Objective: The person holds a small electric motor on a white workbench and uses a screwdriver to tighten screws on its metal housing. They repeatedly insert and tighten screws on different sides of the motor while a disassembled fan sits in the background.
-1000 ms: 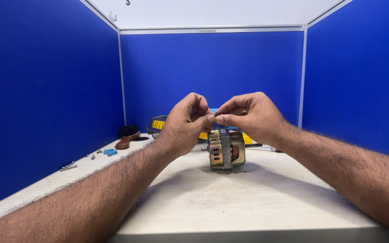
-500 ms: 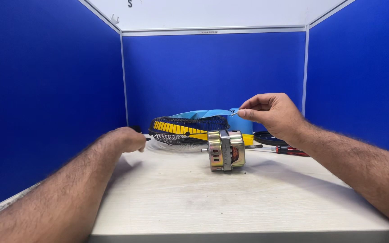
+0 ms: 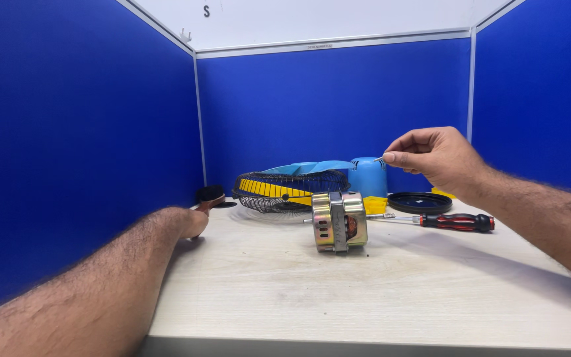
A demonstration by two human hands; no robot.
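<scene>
Brass-coloured metal fan motor [image 3: 339, 221] sits mid-table, untouched. Right hand [image 3: 436, 157], raised at two o'clock, pinches narrow; contents too small to tell. Left hand [image 3: 191, 221], at nine o'clock, curls by the wooden-handled brush [image 3: 210, 197]; grip unclear. Best to steady the motor before working on it.

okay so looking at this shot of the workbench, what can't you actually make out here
Head view:
- Whether the right hand pinches anything: too small to tell.
- The left hand at the brown handle: its fingers are hidden behind the hand.
- The wire fan guard hides most of the blue blades.
- The far side of the motor faces away.
</scene>
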